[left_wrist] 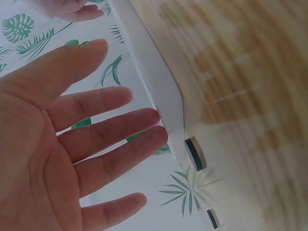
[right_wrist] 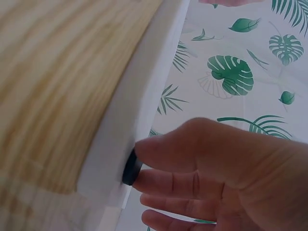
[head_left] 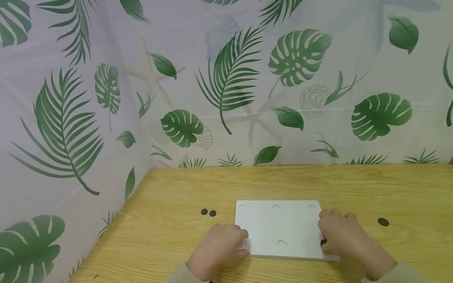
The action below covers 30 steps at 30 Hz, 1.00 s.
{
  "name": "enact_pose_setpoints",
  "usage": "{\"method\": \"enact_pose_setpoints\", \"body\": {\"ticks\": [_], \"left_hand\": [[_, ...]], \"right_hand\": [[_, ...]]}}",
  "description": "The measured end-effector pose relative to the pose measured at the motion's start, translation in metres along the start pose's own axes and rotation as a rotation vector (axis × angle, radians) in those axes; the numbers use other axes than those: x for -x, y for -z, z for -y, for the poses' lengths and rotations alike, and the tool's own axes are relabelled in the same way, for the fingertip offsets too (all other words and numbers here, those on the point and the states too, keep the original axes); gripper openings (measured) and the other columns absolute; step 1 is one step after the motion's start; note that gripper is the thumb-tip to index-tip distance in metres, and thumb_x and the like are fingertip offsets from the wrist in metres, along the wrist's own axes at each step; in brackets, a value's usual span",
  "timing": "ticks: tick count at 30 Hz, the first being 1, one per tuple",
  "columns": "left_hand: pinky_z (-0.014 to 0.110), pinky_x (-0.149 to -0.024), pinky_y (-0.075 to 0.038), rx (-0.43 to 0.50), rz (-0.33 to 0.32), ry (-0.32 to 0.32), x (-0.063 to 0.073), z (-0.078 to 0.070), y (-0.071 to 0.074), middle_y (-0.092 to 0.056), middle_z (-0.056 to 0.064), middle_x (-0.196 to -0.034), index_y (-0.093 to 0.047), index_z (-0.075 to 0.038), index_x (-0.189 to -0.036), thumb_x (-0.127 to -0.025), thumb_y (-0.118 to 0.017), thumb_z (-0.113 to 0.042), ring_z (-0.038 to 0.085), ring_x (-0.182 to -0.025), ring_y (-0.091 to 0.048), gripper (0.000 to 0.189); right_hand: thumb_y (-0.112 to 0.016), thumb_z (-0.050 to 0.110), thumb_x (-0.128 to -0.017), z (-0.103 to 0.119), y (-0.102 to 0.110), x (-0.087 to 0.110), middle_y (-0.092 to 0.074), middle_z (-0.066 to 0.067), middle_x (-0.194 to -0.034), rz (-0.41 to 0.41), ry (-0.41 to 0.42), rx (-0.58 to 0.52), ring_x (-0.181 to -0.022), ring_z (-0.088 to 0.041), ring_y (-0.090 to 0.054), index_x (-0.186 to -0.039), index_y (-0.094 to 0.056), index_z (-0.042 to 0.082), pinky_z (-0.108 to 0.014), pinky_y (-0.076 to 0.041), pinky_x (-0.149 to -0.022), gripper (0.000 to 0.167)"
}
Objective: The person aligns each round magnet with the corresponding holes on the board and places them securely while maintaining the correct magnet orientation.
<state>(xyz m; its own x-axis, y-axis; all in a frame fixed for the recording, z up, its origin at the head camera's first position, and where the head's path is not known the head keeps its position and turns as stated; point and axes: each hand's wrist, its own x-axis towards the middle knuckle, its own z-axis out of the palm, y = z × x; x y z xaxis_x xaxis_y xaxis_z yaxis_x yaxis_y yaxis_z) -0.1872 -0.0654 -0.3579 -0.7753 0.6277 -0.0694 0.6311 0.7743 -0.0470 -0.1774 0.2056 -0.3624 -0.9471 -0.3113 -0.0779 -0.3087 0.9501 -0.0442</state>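
A white rectangular board (head_left: 279, 222) with shallow round recesses lies flat on the table. My left hand (head_left: 224, 243) is at its left end; in the left wrist view the fingers spread out, with two fingertips right at the board's edge. At the opposite end, my right hand (head_left: 341, 234) pinches a small black disc (right_wrist: 131, 168) between thumb and index finger. That disc overlaps the board's side in the right wrist view, while the other fingers stay loosely bent below. Part of a recess is hidden behind the left hand.
Two black discs (head_left: 212, 213) lie on the wooden table (head_left: 170, 220) to the left of the board. One more disc (head_left: 383, 222) is off to the right. Behind the table hangs a leaf-patterned cloth (head_left: 240, 129), which also runs along the left side.
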Motion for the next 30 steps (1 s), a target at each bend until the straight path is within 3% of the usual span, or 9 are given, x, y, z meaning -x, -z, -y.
{"method": "enact_pose_setpoints", "body": {"ticks": [8,30], "left_hand": [[0.024,-0.051,-0.034,-0.009,-0.014,-0.012,0.0015,0.0003,0.0001,-0.046,-0.011,-0.064,-0.062,-0.019,-0.084,-0.077,-0.065,-0.037,0.005,-0.056,-0.04,0.019],[0.026,-0.054,-0.037,0.01,-0.02,-0.02,0.0004,0.0011,-0.0007,-0.052,-0.009,-0.068,-0.064,-0.017,-0.086,-0.077,-0.065,-0.036,0.004,-0.058,-0.042,0.022]], "right_hand": [[-0.076,0.018,-0.06,0.0002,-0.0034,-0.0007,-0.04,0.0,-0.072,-0.002,0.012,0.013,-0.067,-0.02,-0.035,-0.057,-0.046,0.014,-0.049,-0.033,-0.059,0.031],[-0.077,0.018,-0.061,-0.0004,-0.0045,-0.0014,-0.042,0.0,-0.073,0.018,-0.002,0.011,-0.066,-0.019,-0.038,-0.057,-0.047,0.014,-0.055,-0.035,-0.062,0.03]]}}
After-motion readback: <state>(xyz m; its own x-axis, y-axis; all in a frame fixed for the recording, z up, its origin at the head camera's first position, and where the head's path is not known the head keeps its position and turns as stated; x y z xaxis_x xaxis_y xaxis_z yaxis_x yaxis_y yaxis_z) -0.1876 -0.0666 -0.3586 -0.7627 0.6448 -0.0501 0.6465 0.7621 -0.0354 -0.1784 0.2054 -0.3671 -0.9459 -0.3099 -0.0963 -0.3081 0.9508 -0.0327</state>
